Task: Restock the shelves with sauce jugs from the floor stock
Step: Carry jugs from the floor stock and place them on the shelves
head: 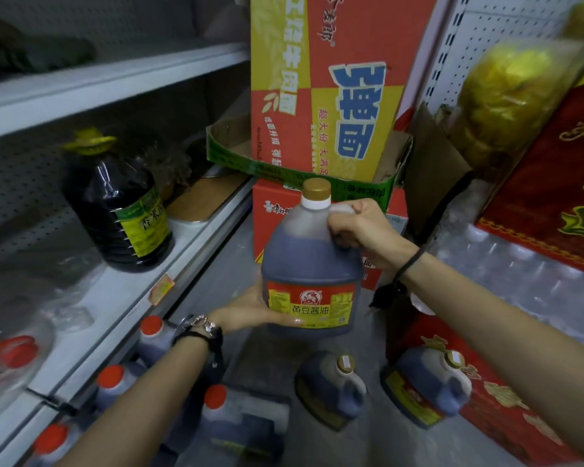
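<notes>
I hold a dark soy sauce jug with a gold cap and a red-yellow label upright in the air above the floor. My right hand grips its handle near the neck. My left hand cups its lower left corner from below. Two more gold-capped jugs stand on the floor below. Several red-capped jugs stand at the lower left by the shelf base. The white lower shelf to the left carries a large dark jug with a yellow cap.
Stacked red and yellow cartons rise straight ahead on a red box. A red gift box sits on shrink-wrapped bottles at the right. Another red box lies at the lower right. A clear bottle with a red cap lies on the near shelf.
</notes>
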The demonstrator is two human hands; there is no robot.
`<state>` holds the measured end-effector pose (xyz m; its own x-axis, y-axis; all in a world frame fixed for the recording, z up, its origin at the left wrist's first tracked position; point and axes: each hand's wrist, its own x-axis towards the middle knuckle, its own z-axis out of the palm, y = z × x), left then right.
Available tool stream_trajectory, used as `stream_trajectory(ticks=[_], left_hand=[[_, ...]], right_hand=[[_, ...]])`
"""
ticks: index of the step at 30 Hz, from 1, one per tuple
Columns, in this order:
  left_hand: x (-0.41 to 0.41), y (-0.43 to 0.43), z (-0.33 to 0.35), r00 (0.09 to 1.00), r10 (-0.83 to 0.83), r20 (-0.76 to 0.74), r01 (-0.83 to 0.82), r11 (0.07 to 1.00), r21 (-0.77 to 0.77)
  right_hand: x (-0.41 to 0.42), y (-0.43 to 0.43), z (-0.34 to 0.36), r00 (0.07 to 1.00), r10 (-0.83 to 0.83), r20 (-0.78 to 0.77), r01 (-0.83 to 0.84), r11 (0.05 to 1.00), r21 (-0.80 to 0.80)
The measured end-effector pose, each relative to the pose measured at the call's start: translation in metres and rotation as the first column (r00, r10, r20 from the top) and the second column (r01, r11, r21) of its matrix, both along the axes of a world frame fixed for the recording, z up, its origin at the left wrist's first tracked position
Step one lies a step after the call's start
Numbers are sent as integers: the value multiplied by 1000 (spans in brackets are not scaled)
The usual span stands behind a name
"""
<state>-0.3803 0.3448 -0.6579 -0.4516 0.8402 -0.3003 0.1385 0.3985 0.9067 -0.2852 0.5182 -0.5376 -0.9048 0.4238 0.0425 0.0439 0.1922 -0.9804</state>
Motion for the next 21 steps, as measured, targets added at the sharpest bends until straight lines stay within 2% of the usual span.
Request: stream_trajectory(ticks=[3,7,12,21], left_hand=[[12,-4,1,981,115,159,-129,988,84],[22,-5,16,954,176,242,-223,958,181],[19,4,55,954,202,223,-263,921,289],[19,24,172,961,204,187,-251,928,276]], right_hand=[[4,-6,15,1000,-7,-27,7,1000,2],[9,-10,39,999,5,-51,-4,1000,27],[10,-1,79,995,-34,-98,39,998,47],[15,11,198,988,-80,-130,88,995,55]])
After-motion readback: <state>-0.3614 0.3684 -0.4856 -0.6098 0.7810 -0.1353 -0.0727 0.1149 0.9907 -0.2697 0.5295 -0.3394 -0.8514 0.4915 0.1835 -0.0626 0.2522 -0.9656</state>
